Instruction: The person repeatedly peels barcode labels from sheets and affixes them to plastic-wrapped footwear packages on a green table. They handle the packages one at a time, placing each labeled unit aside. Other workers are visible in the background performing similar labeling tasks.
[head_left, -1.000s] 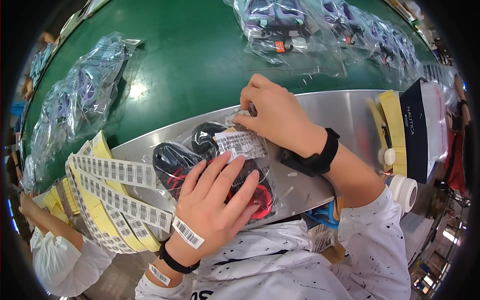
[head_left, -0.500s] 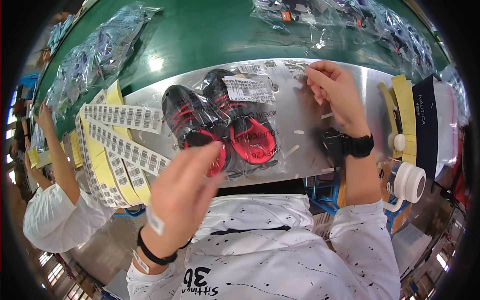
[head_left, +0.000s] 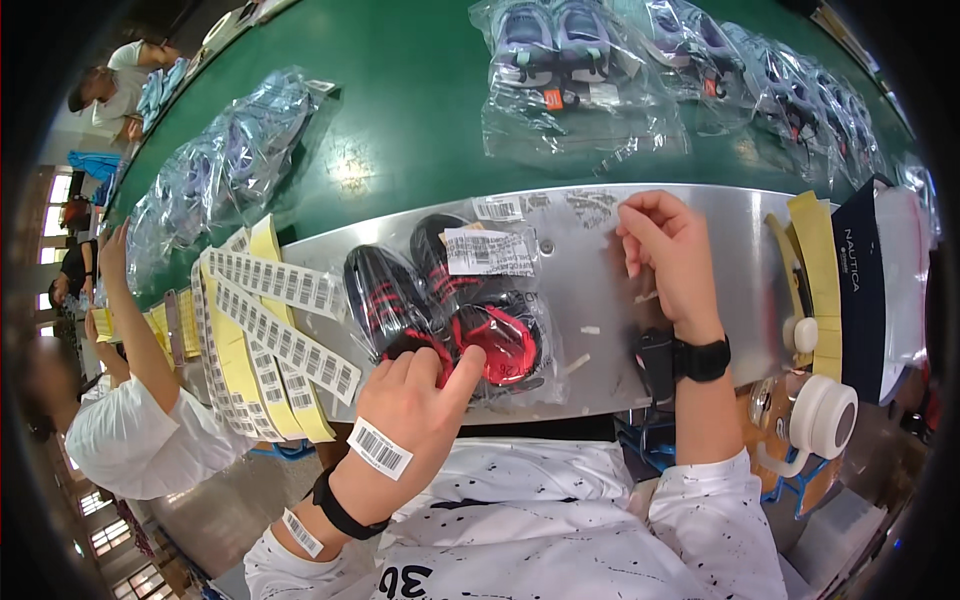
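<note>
A pair of black and red shoes (head_left: 385, 300) lies in a clear plastic bag on the metal work surface in front of me. A white barcode label (head_left: 498, 208) is on the bag's far end, and a printed white slip (head_left: 490, 250) shows over one shoe. My left hand (head_left: 410, 405) is at the bag's near end, fingers curled on it by the shoe openings. Barcode stickers (head_left: 380, 448) are stuck on this hand and forearm. To the right of the bag, my right hand (head_left: 670, 250) is raised with thumb and fingers pinched together; anything between them is too small to tell.
Strips of barcode labels (head_left: 275, 280) on yellow backing lie left of the bag. More bagged shoes (head_left: 560, 60) sit on the green table (head_left: 400, 90). A navy box (head_left: 860, 290) and a white jug (head_left: 822, 420) are on the right. Another person (head_left: 130, 420) works at far left.
My left hand has come down onto the near end of the bagged shoes. My right hand stays pinched at the right. The view has tilted up, showing more of the far table.
</note>
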